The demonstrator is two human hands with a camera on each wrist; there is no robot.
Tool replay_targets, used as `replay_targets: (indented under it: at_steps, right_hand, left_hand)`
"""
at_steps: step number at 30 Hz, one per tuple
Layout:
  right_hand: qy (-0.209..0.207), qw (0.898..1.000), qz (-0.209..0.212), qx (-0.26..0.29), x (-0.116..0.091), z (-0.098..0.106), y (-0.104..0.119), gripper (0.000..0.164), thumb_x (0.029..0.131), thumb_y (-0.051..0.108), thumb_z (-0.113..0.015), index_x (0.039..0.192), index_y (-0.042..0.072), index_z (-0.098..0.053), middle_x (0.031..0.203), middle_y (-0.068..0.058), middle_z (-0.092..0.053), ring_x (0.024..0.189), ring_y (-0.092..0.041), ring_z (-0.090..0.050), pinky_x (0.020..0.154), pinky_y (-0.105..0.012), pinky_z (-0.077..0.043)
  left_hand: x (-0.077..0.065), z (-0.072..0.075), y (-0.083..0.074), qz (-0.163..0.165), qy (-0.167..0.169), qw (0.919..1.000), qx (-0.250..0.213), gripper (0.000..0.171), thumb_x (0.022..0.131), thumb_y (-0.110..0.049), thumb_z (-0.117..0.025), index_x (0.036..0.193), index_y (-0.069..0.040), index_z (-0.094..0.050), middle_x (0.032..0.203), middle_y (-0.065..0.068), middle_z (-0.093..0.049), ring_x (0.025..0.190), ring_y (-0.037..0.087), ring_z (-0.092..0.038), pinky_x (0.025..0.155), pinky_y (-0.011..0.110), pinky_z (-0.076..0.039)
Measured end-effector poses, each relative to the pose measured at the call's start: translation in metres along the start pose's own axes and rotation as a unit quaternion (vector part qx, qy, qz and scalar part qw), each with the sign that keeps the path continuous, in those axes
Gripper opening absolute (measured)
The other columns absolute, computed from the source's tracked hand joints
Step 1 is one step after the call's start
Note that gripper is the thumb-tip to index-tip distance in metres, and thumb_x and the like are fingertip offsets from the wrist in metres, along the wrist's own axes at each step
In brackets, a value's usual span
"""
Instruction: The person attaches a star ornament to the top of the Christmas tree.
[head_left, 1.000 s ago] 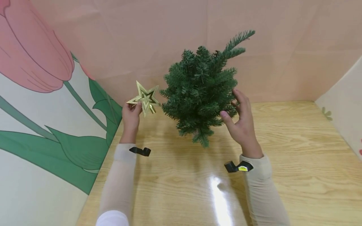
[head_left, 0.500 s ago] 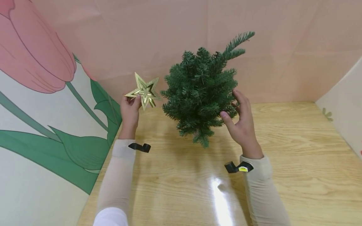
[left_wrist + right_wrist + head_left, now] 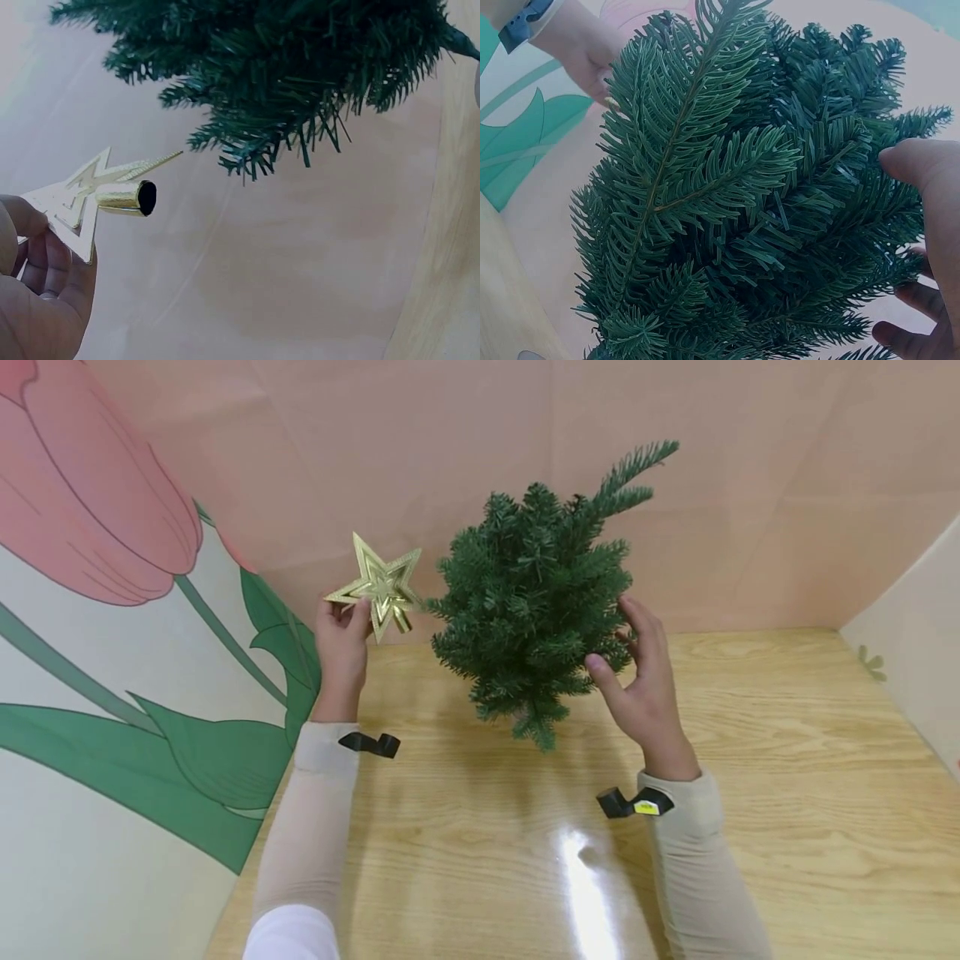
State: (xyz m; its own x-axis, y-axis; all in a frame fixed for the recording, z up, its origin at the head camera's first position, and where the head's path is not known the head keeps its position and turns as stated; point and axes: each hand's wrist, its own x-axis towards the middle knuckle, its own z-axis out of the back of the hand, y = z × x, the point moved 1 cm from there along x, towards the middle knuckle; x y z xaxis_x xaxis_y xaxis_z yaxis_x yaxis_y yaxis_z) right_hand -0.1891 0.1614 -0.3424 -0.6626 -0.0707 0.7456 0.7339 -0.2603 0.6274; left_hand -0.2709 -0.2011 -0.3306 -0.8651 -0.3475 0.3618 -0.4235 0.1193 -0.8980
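A gold star tree topper (image 3: 384, 587) is pinched at one point by my left hand (image 3: 341, 652), thumb in front and fingers behind. The topper's hollow socket (image 3: 135, 198) faces the tree in the left wrist view. Just right of the star stands a small green artificial Christmas tree (image 3: 532, 610), a small gap between them. My right hand (image 3: 647, 685) is at the tree's right side, thumb and fingers spread apart around the outer branches. In the right wrist view its thumb (image 3: 911, 161) touches the needles, and lower fingertips show beside the branches.
The tree is over a light wood table (image 3: 465, 843). A pink cloth backdrop (image 3: 750, 510) rises behind it, and a tulip-print panel (image 3: 150, 735) borders the left side. One long branch (image 3: 633, 464) sticks out at the tree's upper right.
My left hand has risen and moved slightly away from me with the star, from beside the tree's lower left to higher up. The right hand and the tree have hardly moved.
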Motion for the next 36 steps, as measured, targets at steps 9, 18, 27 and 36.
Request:
replay_targets:
  at_steps: [9, 18, 27, 36]
  right_hand:
    - [0.001, 1.000, -0.003, -0.005, 0.000, 0.000, 0.001, 0.065, 0.098, 0.026, -0.061, 0.149, -0.002, -0.030, 0.149, -0.027, -0.028, 0.139, -0.026, -0.028, 0.108, -0.045, -0.033]
    - [-0.005, 1.000, -0.014, -0.002, -0.001, -0.001, 0.002, 0.065, 0.097, 0.025, -0.062, 0.149, 0.001, -0.032, 0.150, -0.023, -0.029, 0.140, -0.026, -0.028, 0.109, -0.046, -0.032]
    - [-0.004, 1.000, -0.022, -0.003, 0.000, 0.000, 0.004, 0.064, 0.096, 0.017, -0.063, 0.150, 0.002, -0.031, 0.151, -0.019, -0.029, 0.140, -0.025, -0.028, 0.109, -0.051, -0.032]
    - [0.001, 1.000, -0.025, -0.009, -0.001, 0.000, 0.006, 0.064, 0.097, 0.016, -0.062, 0.150, 0.001, -0.031, 0.151, -0.019, -0.028, 0.140, -0.025, -0.027, 0.109, -0.055, -0.031]
  left_hand:
    - [0.002, -0.005, -0.010, -0.013, -0.006, 0.9999, -0.005, 0.023, 0.096, -0.004, -0.060, 0.117, -0.005, -0.051, 0.115, 0.012, -0.056, 0.108, 0.025, -0.057, 0.091, 0.040, -0.052]
    - [0.003, -0.009, -0.018, -0.047, 0.006, 0.9988, -0.015, 0.023, 0.096, -0.003, -0.059, 0.117, -0.006, -0.050, 0.114, 0.012, -0.056, 0.107, 0.026, -0.058, 0.089, 0.038, -0.053]
    - [0.004, -0.015, -0.031, -0.043, 0.003, 0.9990, -0.008, 0.027, 0.096, -0.006, -0.060, 0.122, -0.004, -0.051, 0.113, 0.011, -0.057, 0.108, 0.025, -0.056, 0.089, 0.033, -0.053]
    - [0.007, -0.023, -0.044, -0.056, 0.004, 0.9977, -0.038, 0.020, 0.095, -0.005, -0.062, 0.113, -0.005, -0.053, 0.112, 0.015, -0.056, 0.106, 0.027, -0.056, 0.089, 0.037, -0.052]
